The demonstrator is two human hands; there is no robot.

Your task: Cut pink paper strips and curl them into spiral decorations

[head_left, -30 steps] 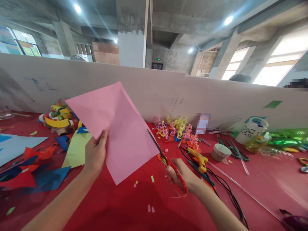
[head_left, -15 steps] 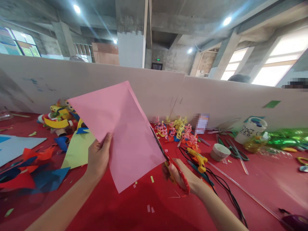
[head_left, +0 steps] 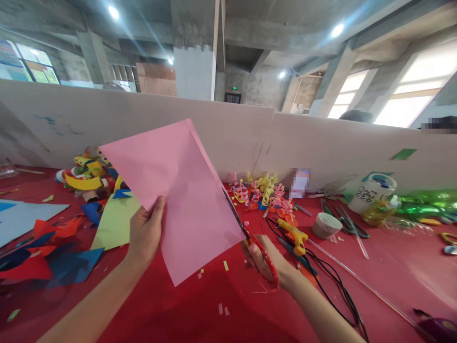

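My left hand (head_left: 145,233) pinches a large pink paper sheet (head_left: 178,195) by its lower left edge and holds it up above the red table (head_left: 228,305). My right hand (head_left: 269,259) grips red-handled scissors (head_left: 255,245). Their dark blades run along the sheet's right edge, and the tips lie against the paper.
Red, blue and yellow paper scraps (head_left: 53,247) lie at the left, with a yellow-green sheet (head_left: 114,221) behind my left hand. Curly paper decorations (head_left: 262,193), a yellow glue gun (head_left: 294,236) with black cable, a tape roll (head_left: 324,225), a white cup (head_left: 371,193) and green foil (head_left: 424,202) sit at the right. A grey partition (head_left: 321,147) backs the table.
The pink sheet has shifted slightly right and down, and the scissors have moved up along its right edge. My hands hold the same things.
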